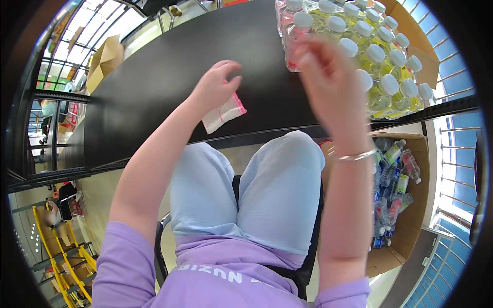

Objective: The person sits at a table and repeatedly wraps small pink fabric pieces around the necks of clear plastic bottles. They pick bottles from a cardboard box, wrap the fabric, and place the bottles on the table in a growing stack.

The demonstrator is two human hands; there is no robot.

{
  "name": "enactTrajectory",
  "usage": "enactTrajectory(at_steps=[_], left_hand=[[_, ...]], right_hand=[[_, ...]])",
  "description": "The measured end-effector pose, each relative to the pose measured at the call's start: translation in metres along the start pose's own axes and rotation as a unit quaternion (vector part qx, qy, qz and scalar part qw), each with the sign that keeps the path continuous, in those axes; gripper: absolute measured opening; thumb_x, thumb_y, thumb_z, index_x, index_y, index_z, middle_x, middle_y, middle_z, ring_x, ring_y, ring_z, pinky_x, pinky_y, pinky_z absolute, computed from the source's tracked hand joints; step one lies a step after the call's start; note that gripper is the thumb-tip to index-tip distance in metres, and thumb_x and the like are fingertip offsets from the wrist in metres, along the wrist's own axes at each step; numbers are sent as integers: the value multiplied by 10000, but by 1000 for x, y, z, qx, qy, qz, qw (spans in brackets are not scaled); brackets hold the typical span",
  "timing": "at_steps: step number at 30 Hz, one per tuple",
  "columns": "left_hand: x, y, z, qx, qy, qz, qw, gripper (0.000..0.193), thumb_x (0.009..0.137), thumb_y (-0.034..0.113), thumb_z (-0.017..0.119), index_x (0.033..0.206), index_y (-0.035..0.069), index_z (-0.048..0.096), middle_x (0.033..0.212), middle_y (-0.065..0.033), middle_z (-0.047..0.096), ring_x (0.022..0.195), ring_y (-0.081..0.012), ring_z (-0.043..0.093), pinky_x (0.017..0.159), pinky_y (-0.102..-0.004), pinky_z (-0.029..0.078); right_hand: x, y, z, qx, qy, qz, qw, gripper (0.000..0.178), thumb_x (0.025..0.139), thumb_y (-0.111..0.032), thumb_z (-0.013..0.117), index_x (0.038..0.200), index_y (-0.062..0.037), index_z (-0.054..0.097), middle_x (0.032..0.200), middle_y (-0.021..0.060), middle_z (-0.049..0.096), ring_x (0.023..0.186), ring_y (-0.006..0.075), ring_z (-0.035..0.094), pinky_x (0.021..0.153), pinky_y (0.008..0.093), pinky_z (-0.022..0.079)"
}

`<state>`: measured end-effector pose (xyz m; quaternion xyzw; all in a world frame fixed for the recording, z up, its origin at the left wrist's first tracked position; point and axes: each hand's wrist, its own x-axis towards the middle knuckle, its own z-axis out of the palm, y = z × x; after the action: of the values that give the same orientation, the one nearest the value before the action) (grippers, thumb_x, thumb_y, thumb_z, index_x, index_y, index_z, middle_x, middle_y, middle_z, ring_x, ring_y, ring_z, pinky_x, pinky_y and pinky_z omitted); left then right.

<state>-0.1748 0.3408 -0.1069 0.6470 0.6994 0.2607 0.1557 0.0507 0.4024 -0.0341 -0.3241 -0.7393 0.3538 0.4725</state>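
My left hand (pixel 218 84) hovers over the black table (pixel 169 72), its thumb and fingers apart with nothing between them. Just below it lies a folded white cloth (pixel 223 117) with a pink edge. At the far right of the table stand several clear plastic bottles (pixel 377 54) with white caps, packed close together, most of them yellow. Pink bottles (pixel 292 49) form the left end of the group. My right hand (pixel 331 72) is raised in front of these bottles, fingers bent and smeared by motion. Whether it touches a bottle or holds anything cannot be made out.
On the floor to the right, an open cardboard box (pixel 413 205) contains many used plastic bottles (pixel 390 190). Another cardboard box (pixel 105 59) stands beyond the table's left end. A yellow-framed rack (pixel 51 246) is at the lower left. The table's near edge crosses above my knees.
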Motion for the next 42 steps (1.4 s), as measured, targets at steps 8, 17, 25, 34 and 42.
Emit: enactTrajectory(at_steps=[8,17,25,34,42], left_hand=[[51,50,50,-258,-68,-140,954,698,788,121,554,1379,71,187,1405,-162,251,1296,-266,269,934,-320,380],[55,65,56,-349,-115,-131,921,727,786,65,544,1387,101,136,1387,-167,277,1287,-283,277,1020,-365,289],[53,67,54,-395,-93,-150,902,761,729,1,531,1380,56,140,1333,-164,356,1245,-262,353,958,-306,356],[48,69,46,-426,-129,-151,883,717,799,76,543,1394,136,149,1393,-137,275,1269,-251,312,1003,-358,306],[48,65,47,-432,-136,-163,877,703,804,75,538,1394,124,159,1390,-140,282,1245,-241,349,999,-347,308]], right_hand=[[91,2,-11,-331,-158,-106,924,314,763,-196,510,985,7,603,1002,241,576,934,360,557,826,389,431],[112,50,2,-403,-209,-181,873,295,811,-184,478,1060,-55,569,1014,136,598,906,261,579,830,328,435],[115,53,1,-359,-245,-129,891,314,784,-180,496,1067,-64,571,1022,162,591,954,300,560,866,358,425],[110,29,1,-386,-259,-63,883,312,775,-129,522,1076,-81,589,995,165,611,915,302,587,838,369,452],[108,29,1,-395,-250,-81,880,320,760,-106,550,1075,-72,592,991,170,612,905,298,592,842,373,452]])
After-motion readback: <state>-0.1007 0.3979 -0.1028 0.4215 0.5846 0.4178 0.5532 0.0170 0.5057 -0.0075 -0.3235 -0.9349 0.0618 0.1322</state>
